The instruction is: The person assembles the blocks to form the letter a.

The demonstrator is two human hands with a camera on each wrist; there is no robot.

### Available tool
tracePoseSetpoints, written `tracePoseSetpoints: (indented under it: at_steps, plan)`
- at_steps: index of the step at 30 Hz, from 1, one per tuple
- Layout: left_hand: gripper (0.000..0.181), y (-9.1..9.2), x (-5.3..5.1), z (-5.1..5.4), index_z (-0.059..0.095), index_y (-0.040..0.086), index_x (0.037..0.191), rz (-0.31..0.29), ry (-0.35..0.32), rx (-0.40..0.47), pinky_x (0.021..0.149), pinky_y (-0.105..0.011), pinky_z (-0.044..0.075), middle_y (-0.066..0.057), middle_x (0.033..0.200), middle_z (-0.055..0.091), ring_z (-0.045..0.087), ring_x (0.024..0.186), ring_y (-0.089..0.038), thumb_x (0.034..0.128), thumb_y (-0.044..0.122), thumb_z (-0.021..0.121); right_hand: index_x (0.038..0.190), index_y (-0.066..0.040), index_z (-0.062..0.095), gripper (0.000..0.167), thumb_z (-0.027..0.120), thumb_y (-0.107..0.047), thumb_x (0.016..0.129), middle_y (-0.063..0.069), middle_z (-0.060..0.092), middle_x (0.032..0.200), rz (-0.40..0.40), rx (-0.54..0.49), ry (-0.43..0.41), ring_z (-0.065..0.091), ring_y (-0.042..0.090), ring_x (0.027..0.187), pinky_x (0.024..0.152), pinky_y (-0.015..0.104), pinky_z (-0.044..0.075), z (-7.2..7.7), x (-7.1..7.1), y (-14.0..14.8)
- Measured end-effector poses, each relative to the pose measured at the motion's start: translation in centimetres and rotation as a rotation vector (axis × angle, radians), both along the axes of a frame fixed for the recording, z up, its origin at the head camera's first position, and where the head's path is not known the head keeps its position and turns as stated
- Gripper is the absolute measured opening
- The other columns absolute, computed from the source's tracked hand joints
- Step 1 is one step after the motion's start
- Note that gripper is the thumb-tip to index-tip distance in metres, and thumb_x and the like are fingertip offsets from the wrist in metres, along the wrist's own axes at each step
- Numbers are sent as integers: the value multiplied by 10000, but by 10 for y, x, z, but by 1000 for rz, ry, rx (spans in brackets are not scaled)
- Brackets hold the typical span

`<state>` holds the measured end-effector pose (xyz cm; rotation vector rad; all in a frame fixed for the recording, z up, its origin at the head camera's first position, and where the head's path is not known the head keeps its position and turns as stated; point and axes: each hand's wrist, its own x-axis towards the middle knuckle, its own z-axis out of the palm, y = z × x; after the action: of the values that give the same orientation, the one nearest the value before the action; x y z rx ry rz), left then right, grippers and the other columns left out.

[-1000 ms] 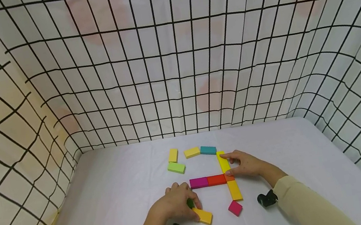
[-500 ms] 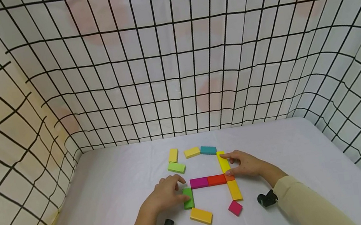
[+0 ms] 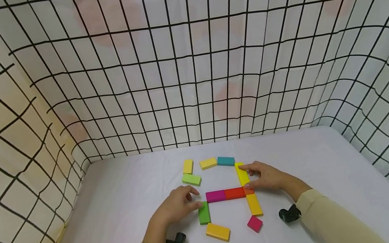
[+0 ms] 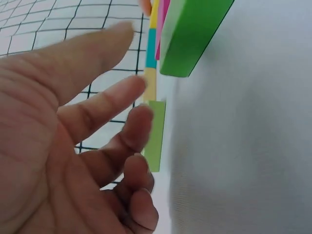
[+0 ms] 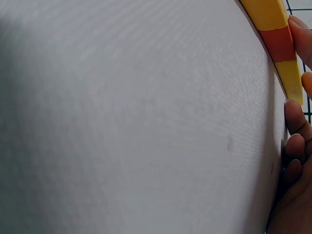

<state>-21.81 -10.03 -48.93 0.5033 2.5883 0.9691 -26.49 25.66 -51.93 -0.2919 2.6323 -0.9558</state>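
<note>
In the head view, my left hand (image 3: 175, 205) is just left of a green block (image 3: 204, 213), holding nothing; in the left wrist view its thumb and fingers are apart from the block. My right hand (image 3: 268, 175) touches the row of blocks at the right: the index finger reaches a bright yellow block (image 3: 241, 176), while the thumb rests by an orange block (image 3: 250, 191). An amber block (image 3: 254, 205) continues that row toward me. Between the hands, a magenta block (image 3: 215, 196) and a red block (image 3: 234, 193) lie end to end, meeting the orange one.
Nearer me lie a tilted amber block (image 3: 218, 232) and a dark pink block (image 3: 255, 223). Farther back are a light yellow block (image 3: 188, 166), a lime block (image 3: 191, 179), a pale yellow block (image 3: 208, 163) and a teal block (image 3: 226, 161). Black wire mesh (image 3: 188, 82) surrounds the white-covered table (image 3: 121, 192).
My left hand has left the green block and the tilted amber block, drawing back to the left. That green block now shows fully below the magenta one's left end. My right hand has kept its place.
</note>
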Motion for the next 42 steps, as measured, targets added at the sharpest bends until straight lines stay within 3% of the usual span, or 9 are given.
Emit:
tracePoseSetpoints:
  at_steps: [3,8,11,15,18,22,31,42]
  plan:
    - [353,2,-10,-2,644,172,1239,66,43,-3,834,-391,506,-47,1105,613,543,1004,-198,942,341,734,1485,-245,539,774,836,-480,810,30,519,1104,-4,-4,1,467,219,1084,872,358,433,0,0,2]
    - [456,3,-32,-6,595,172,1386,178,112,-104,934,-467,526,-112,1213,562,551,1055,-235,965,309,706,1481,-230,544,765,831,-478,817,31,516,1090,4,-10,10,464,214,1066,854,348,426,0,0,2]
    - [475,2,-44,-10,577,211,1430,205,131,-169,937,-475,525,-148,1245,527,542,1044,-253,975,288,691,1479,-215,546,757,828,-470,824,29,515,1082,20,-18,23,461,209,1039,841,347,414,0,0,2]
    - [449,-1,-53,-14,593,225,1397,196,166,-210,907,-462,526,-155,1231,527,550,1017,-259,966,281,704,1476,-200,548,753,828,-457,826,28,512,1073,38,-31,37,456,205,1011,821,354,400,1,0,2]
    - [391,-2,-54,-14,617,182,1304,186,173,-190,895,-462,526,-138,1184,547,564,997,-258,943,273,733,1475,-196,548,752,829,-454,826,28,510,1071,42,-28,44,453,204,1006,812,355,399,1,-1,2]
    - [331,-3,-53,-12,624,137,1183,193,125,-137,918,-454,518,-97,1126,589,577,987,-236,910,253,769,1476,-203,547,743,825,-449,833,27,508,1073,39,-20,43,451,202,1011,816,349,399,0,-1,1]
    - [310,-5,-53,-16,710,139,1147,236,67,-62,885,-389,516,-30,1031,650,572,911,-183,879,257,809,1481,-211,543,751,826,-454,829,25,517,1091,31,-4,34,461,202,1037,832,346,417,2,1,0]
    - [299,-5,-44,-19,696,127,1074,280,115,98,734,-306,484,1,969,628,559,854,-159,860,294,823,1480,-209,544,750,825,-455,829,20,513,1081,36,1,33,458,201,1029,825,349,408,2,1,1]
